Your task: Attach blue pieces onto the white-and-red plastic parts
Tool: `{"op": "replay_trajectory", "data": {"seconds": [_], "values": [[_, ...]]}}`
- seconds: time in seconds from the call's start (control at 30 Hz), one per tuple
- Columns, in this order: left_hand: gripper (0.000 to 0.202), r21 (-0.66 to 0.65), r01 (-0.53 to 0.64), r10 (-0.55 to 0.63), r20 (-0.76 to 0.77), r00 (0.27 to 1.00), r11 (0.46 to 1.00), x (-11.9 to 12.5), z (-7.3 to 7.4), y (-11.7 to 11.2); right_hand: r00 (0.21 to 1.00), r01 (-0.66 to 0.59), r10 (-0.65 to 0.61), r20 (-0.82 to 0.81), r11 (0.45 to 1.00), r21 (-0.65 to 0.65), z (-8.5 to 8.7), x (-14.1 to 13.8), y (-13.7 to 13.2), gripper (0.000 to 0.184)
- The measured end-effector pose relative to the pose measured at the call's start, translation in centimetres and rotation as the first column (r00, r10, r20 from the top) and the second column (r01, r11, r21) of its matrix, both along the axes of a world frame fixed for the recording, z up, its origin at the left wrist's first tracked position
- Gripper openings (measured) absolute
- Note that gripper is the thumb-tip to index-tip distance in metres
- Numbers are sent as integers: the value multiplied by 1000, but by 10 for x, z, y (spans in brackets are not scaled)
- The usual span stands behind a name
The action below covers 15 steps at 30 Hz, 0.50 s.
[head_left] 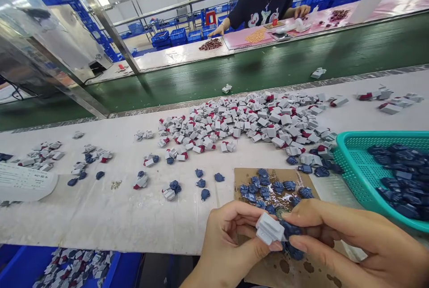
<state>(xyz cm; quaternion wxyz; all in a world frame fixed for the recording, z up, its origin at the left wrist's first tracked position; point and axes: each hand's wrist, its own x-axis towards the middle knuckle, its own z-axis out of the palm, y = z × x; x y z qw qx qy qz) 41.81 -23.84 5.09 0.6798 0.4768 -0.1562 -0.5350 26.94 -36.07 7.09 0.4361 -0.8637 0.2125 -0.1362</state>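
In my left hand [231,243] is a light grey plastic part [269,228], gripped between thumb and fingers. My right hand [355,239] pinches a dark blue plastic part [291,229] against the grey part's right end. Whether the two are joined I cannot tell. Both hands are over a brown cardboard sheet [295,274] with wet stains, on which several more dark blue parts [263,192] lie. A few loose blue parts [205,194] sit on the white table to the left of the sheet.
A large heap of grey and dark red parts [248,120] covers the table's middle. At right stands a turquoise basket [348,158] of blue parts; at lower left, a blue bin [125,270]. Beyond runs a green conveyor [187,80], with a co-worker [264,6] across it.
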Motion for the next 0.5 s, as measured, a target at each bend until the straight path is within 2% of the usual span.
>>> {"op": "replay_trajectory", "data": {"seconds": [0.17, 0.3, 0.4, 0.5], "values": [[34, 26, 12, -17, 175, 984, 1000, 0, 2, 0, 996, -51, 63, -57, 981, 186, -1, 2, 0, 18], [30, 81, 49, -65, 211, 975, 996, 1, 0, 2, 995, 31, 11, -103, 917, 397, -9, 1, 5, 26], [29, 118, 69, -90, 186, 978, 991, 0, -7, 1, 995, 58, -18, -99, 907, 418, -15, 4, 7, 30], [28, 161, 88, -117, 181, 977, 983, -1, -12, 7, 994, -29, 67, -91, 929, 368, -13, 11, 11, 26]]}}
